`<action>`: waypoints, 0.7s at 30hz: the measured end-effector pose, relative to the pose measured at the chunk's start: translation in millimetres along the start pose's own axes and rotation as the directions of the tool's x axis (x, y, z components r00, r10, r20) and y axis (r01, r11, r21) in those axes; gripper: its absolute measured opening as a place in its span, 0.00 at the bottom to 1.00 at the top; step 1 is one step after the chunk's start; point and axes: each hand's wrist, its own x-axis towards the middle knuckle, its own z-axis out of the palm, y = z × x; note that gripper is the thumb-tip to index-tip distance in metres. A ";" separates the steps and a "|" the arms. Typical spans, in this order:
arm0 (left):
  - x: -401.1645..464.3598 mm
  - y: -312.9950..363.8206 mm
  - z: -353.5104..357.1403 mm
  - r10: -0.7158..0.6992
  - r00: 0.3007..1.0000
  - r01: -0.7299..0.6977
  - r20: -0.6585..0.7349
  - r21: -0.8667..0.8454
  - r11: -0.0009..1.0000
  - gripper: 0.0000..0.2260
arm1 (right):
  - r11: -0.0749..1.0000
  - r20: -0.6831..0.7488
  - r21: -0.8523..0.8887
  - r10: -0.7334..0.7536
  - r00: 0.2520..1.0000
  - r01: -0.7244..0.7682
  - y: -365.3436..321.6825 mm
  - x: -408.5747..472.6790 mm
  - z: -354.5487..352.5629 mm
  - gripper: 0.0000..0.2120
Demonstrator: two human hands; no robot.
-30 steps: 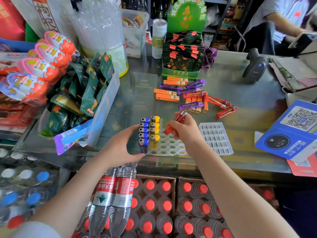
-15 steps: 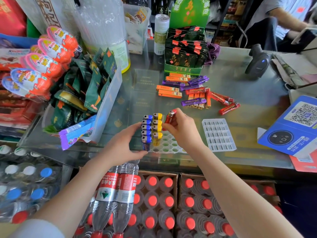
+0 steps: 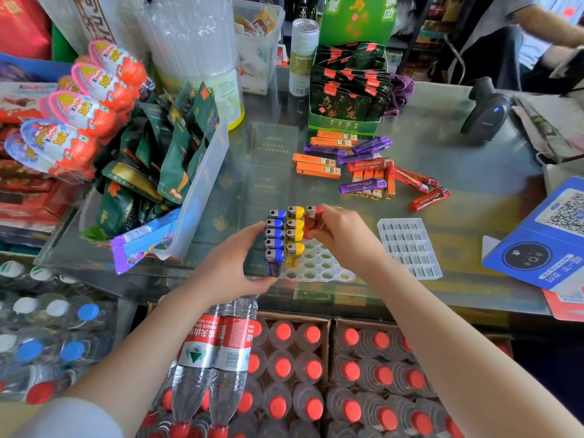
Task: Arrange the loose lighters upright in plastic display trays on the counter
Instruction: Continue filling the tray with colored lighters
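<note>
A white plastic display tray with round holes lies near the counter's front edge. A row of blue lighters and a row of yellow lighters stand upright in its left side. My left hand grips the tray's left side beside the blue row. My right hand holds a red lighter upright at the far end of the third row, next to the yellow ones. Loose orange, purple and red lighters lie in a heap farther back. A second tray with rectangular slots lies to the right.
A clear bin of green snack packs stands left. A green tea-packet display box sits behind the loose lighters. A barcode scanner and a blue QR-code stand are on the right. Bottled water crates lie below the counter.
My right hand carried the red lighter left and turned it from tilted to upright, bringing it down beside the yellow row. My left hand stayed on the tray.
</note>
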 end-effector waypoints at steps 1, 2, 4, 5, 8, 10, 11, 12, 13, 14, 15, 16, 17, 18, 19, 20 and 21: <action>0.6 -0.2 0.0 -0.005 1.000 0.005 -0.001 0.002 1.000 0.28 | 1.000 -0.008 -0.008 -0.011 1.000 0.011 1.3 0.2 0.4 0.08; 1.4 0.4 0.1 -0.008 1.000 0.008 -0.002 0.003 1.000 0.28 | 1.000 -0.013 -0.015 -0.022 1.000 0.022 2.5 0.3 -0.1 0.08; 3.2 1.5 1.0 -0.016 1.000 0.016 -0.003 -0.002 1.000 0.27 | 0.999 -0.021 -0.004 -0.038 0.999 0.038 5.3 2.6 -1.2 0.08; 3.9 1.8 1.8 -0.022 1.000 0.022 -0.007 -0.005 1.000 0.27 | 0.999 -0.029 0.019 -0.030 0.999 0.031 6.1 4.2 -1.3 0.07; 6.5 3.2 5.1 -0.033 0.999 0.033 -0.015 -0.008 0.999 0.29 | 0.996 -0.068 0.084 0.026 0.997 -0.020 7.7 8.1 -1.3 0.08; 9.5 5.0 5.4 -0.032 0.999 0.032 -0.011 0.003 0.999 0.29 | 0.999 -0.075 0.041 0.009 0.997 -0.006 11.3 9.3 -3.2 0.10; 11.3 6.3 4.6 -0.032 0.999 0.032 -0.005 0.008 0.999 0.29 | 1.000 -0.077 0.010 -0.008 0.997 0.008 14.4 9.5 -5.4 0.11; 13.1 8.0 3.5 -0.030 1.000 0.030 0.000 0.014 0.999 0.28 | 1.000 -0.087 -0.012 -0.015 0.996 0.014 18.3 9.4 -9.0 0.13; 15.2 9.7 2.4 -0.029 1.000 0.029 0.009 0.021 0.999 0.28 | 1.000 -0.116 -0.029 -0.011 0.993 0.008 23.3 9.8 -13.6 0.14; 17.5 11.4 1.3 -0.028 0.999 0.028 0.018 0.025 0.999 0.28 | 0.999 -0.167 -0.053 -0.004 0.986 -0.005 29.5 10.4 -18.3 0.15; 19.9 12.3 0.6 -0.028 0.999 0.027 0.027 0.024 0.999 0.27 | 0.995 -0.228 -0.096 0.003 0.974 -0.026 35.8 11.8 -23.1 0.16; 22.8 13.2 0.1 -0.026 0.999 0.026 0.034 0.021 0.999 0.27 | 0.986 -0.275 -0.159 0.013 0.961 -0.059 41.9 13.7 -27.5 0.17; 25.6 13.8 -0.1 -0.025 0.999 0.024 0.040 0.016 1.000 0.27 | 0.969 -0.297 -0.227 0.030 0.955 -0.100 47.7 16.5 -31.0 0.17; 28.3 14.4 -0.2 -0.022 0.999 0.022 0.042 0.010 1.000 0.26 | 0.948 -0.295 -0.285 0.051 0.954 -0.139 52.8 19.7 -33.3 0.17; 30.8 14.3 0.1 -0.021 0.999 0.021 0.044 0.005 1.000 0.26 | 0.930 -0.277 -0.329 0.069 0.958 -0.162 56.5 23.0 -34.4 0.17; 32.7 14.8 0.5 -0.020 0.999 0.020 0.047 0.001 1.000 0.26 | 0.916 -0.254 -0.364 0.074 0.964 -0.166 58.7 25.6 -34.5 0.17; 33.8 14.7 1.0 -0.020 0.999 0.020 0.047 -0.001 1.000 0.26 | 0.901 -0.233 -0.402 0.069 0.970 -0.161 60.3 27.6 -33.6 0.17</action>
